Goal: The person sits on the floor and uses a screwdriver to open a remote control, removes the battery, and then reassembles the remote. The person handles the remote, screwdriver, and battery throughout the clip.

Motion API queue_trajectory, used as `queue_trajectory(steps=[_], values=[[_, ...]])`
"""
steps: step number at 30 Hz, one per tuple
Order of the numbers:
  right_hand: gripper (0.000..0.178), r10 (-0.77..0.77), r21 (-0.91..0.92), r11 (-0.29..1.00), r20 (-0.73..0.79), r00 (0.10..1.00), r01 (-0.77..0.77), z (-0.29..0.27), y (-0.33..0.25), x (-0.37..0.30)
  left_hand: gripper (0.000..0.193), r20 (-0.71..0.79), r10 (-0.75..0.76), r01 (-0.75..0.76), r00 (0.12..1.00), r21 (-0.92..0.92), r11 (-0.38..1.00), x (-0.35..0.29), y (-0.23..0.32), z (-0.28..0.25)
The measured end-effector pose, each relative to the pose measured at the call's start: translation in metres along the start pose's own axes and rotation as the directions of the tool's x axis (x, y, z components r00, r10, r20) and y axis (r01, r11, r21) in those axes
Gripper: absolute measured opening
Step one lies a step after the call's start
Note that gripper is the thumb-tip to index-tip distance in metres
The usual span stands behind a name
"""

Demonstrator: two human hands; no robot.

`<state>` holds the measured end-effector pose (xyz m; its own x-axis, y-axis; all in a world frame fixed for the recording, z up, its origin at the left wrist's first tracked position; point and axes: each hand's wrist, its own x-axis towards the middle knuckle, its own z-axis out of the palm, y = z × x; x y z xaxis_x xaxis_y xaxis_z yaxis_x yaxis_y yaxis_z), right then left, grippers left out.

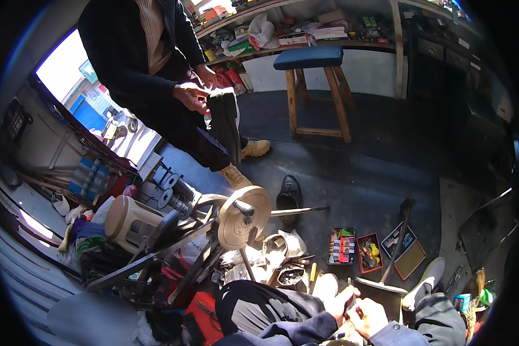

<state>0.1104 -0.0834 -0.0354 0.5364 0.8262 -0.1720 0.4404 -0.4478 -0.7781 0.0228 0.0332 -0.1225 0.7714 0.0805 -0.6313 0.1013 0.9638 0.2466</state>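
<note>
Both my hands are close together over my lap at the bottom of the view. Fingers of my left hand (341, 302) are closed around a small, slim dark piece whose kind I cannot make out. Right beside it, my right hand (368, 318) is bent in a pinch against the same spot; what it grips is hidden. Just ahead of my hands is a pale flat bar (382, 287), with a long dark metal rod (395, 248) rising from it. Small boxes (342, 247) and a red tray of small items (369, 254) lie on the floor beyond.
A round wooden wheel (245, 218) on a metal frame stands left of centre. A black shoe (289, 193) lies behind it. Farther off, a person (138, 69) holds a dark shoe-like item (224, 118). A blue-topped stool (308, 57) stands near cluttered shelves (305, 36).
</note>
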Motion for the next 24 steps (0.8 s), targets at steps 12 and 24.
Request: queue_trajectory(steps=[12,24], values=[[0.018,0.060,0.122,0.991,-0.004,0.998,-0.059,-0.006,0.003,-0.001,0.032,-0.118,0.072,-0.060,0.990,0.104,0.993,0.021,-0.012,-0.019],[0.009,0.435,0.174,0.898,-0.478,0.763,-0.403,-0.021,0.171,0.006,0.030,0.028,0.054,-0.052,0.998,-0.088,0.995,-0.001,0.000,-0.004]])
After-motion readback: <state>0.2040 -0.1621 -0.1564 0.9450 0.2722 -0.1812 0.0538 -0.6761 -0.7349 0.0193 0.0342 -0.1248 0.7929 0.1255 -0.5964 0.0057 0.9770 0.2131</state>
